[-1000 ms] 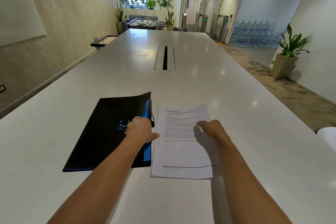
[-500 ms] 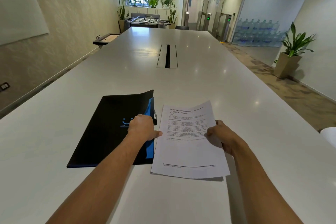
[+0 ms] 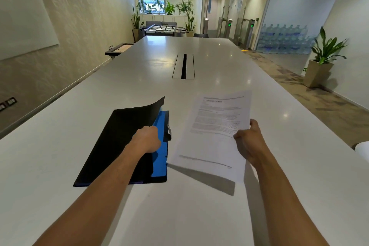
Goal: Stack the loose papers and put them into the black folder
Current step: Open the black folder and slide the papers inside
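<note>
Nearest the camera, two bare forearms reach out over the long white glossy surface. At about 11 o'clock the left hand is closed on the edge of the cover of the one flat black folder, lifting it so the blue inner pocket shows. Just right of it, at about 1 o'clock, the right hand pinches the right edge of the one thin stack of white printed papers, raised off the surface with its long axis running away from the person. How many sheets it holds cannot be told. The folder's opening lies directly left of the stack, so the papers likely slide leftward under the lifted cover.
</note>
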Motion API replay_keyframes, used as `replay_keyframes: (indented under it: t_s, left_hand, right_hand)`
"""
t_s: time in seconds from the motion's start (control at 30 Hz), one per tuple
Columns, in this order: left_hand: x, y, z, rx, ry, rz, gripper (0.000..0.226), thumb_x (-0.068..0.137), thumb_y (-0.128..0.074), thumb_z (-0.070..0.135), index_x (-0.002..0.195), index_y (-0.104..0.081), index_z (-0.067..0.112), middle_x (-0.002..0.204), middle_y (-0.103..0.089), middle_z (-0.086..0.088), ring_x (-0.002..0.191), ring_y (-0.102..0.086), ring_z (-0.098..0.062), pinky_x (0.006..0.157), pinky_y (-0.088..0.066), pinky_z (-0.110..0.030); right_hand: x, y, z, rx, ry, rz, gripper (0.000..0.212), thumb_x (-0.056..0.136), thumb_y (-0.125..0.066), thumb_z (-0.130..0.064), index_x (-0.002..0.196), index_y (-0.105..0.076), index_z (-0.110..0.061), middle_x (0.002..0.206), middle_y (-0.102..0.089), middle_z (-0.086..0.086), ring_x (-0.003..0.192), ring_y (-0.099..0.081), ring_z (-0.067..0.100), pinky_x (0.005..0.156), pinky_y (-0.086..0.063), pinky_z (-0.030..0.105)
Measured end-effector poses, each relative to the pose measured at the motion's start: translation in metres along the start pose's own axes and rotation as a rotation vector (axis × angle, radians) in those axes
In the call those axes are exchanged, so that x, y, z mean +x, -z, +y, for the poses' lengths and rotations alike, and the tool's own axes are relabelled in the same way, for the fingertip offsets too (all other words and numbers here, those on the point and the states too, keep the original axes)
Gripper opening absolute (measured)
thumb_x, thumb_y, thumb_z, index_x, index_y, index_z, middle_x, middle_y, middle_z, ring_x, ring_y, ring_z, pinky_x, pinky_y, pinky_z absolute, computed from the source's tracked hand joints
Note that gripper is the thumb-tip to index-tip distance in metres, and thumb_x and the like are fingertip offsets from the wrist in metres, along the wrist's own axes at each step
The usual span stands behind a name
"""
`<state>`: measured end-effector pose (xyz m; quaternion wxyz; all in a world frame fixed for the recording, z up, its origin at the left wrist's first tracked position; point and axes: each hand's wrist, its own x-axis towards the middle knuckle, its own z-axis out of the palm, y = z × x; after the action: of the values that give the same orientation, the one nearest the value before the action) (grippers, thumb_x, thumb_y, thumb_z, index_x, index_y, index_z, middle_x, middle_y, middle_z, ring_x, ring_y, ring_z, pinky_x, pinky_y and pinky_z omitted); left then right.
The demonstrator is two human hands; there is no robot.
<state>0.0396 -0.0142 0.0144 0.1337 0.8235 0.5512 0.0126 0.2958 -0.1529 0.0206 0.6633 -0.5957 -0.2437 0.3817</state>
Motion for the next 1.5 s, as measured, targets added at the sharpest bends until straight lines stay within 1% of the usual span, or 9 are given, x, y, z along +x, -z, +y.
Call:
replay_keyframes:
  t_s: [0.2, 0.37, 0.57, 0.83, 1.0, 1.17, 1.3, 1.4, 1.5]
  left_hand:
    - [-0.004, 0.012, 0.004, -0.072, -0.034, 0.023, 0.006, 0.096, -0.046, 0.011, 0.096, -0.052, 0.008, 0.094, -0.06, -0.007, 0.071, -0.055, -0.014, 0.059, -0.045, -0.024]
    - [-0.006, 0.013, 0.012, -0.095, -0.033, 0.07, 0.017, 0.095, -0.048, 0.014, 0.08, -0.042, 0.018, 0.081, -0.051, 0.002, 0.068, -0.054, -0.013, 0.052, -0.038, -0.021]
    - [-0.009, 0.009, 0.019, -0.103, -0.074, 0.101, 0.019, 0.096, -0.051, 0.022, 0.08, -0.042, 0.025, 0.079, -0.053, 0.008, 0.065, -0.059, -0.012, 0.051, -0.041, -0.017]
    - [-0.015, 0.009, 0.035, -0.069, -0.127, 0.083, 0.006, 0.096, -0.052, 0.021, 0.097, -0.053, 0.015, 0.096, -0.065, -0.003, 0.075, -0.067, -0.014, 0.07, -0.059, -0.028]
    - [-0.019, 0.008, 0.05, -0.073, -0.151, 0.072, 0.02, 0.097, -0.052, 0.021, 0.114, -0.052, 0.011, 0.109, -0.063, -0.008, 0.083, -0.067, -0.017, 0.074, -0.058, -0.026]
    - [-0.023, 0.006, 0.072, -0.073, -0.168, 0.101, 0.04, 0.095, -0.056, 0.023, 0.133, -0.048, 0.01, 0.121, -0.061, -0.012, 0.093, -0.065, -0.021, 0.08, -0.056, -0.031]
    - [-0.023, 0.009, 0.084, -0.032, -0.216, 0.126, 0.03, 0.099, -0.049, 0.016, 0.127, -0.054, 0.009, 0.113, -0.065, -0.012, 0.095, -0.065, -0.021, 0.087, -0.053, -0.032]
    - [-0.025, 0.009, 0.093, 0.007, -0.258, 0.156, 0.025, 0.099, -0.047, 0.014, 0.123, -0.054, 0.011, 0.111, -0.064, -0.01, 0.097, -0.063, -0.019, 0.091, -0.051, -0.033]
    - [-0.025, 0.006, 0.095, 0.001, -0.262, 0.155, 0.026, 0.1, -0.047, 0.015, 0.125, -0.052, 0.012, 0.111, -0.064, -0.01, 0.098, -0.063, -0.019, 0.094, -0.051, -0.036]
  right_hand:
    - [-0.003, -0.033, -0.011, -0.113, 0.217, 0.11, 0.049, 0.087, -0.046, 0.01, 0.119, -0.034, -0.025, 0.099, -0.056, -0.009, 0.085, -0.058, 0.009, 0.046, -0.048, 0.009]
    - [-0.009, -0.064, 0.0, -0.253, 0.284, 0.039, 0.047, 0.089, -0.052, 0.0, 0.119, -0.032, -0.03, 0.096, -0.055, -0.017, 0.082, -0.057, 0.003, 0.046, -0.046, 0.009]
    - [-0.013, -0.08, 0.009, -0.428, 0.246, -0.082, 0.044, 0.091, -0.054, -0.008, 0.121, -0.03, -0.029, 0.089, -0.05, -0.02, 0.074, -0.053, 0.0, 0.049, -0.04, 0.011]
    - [-0.01, -0.093, 0.015, -0.511, 0.165, -0.168, 0.047, 0.093, -0.06, -0.015, 0.13, -0.032, -0.023, 0.104, -0.053, -0.007, 0.077, -0.056, 0.011, 0.046, -0.044, 0.014]
    - [-0.007, -0.109, 0.024, -0.532, 0.095, -0.195, 0.058, 0.09, -0.059, -0.004, 0.135, -0.027, -0.022, 0.127, -0.047, 0.005, 0.084, -0.055, 0.019, 0.05, -0.05, 0.018]
    - [-0.007, -0.122, 0.035, -0.511, 0.066, -0.251, 0.056, 0.093, -0.063, -0.021, 0.136, -0.027, -0.015, 0.123, -0.052, 0.012, 0.099, -0.056, 0.022, 0.077, -0.058, 0.038]
    - [-0.006, -0.123, 0.047, -0.666, 0.165, -0.272, 0.041, 0.101, -0.049, -0.015, 0.136, -0.034, -0.002, 0.126, -0.055, 0.02, 0.11, -0.058, 0.03, 0.084, -0.049, 0.03]
    - [-0.006, -0.122, 0.059, -0.722, 0.22, -0.239, 0.032, 0.103, -0.036, -0.001, 0.13, -0.042, 0.014, 0.129, -0.053, 0.033, 0.11, -0.056, 0.037, 0.07, -0.046, 0.013]
    - [0.0, -0.123, 0.057, -0.785, 0.209, -0.239, 0.033, 0.102, -0.041, -0.004, 0.131, -0.043, 0.012, 0.127, -0.055, 0.029, 0.108, -0.057, 0.03, 0.064, -0.041, 0.006]
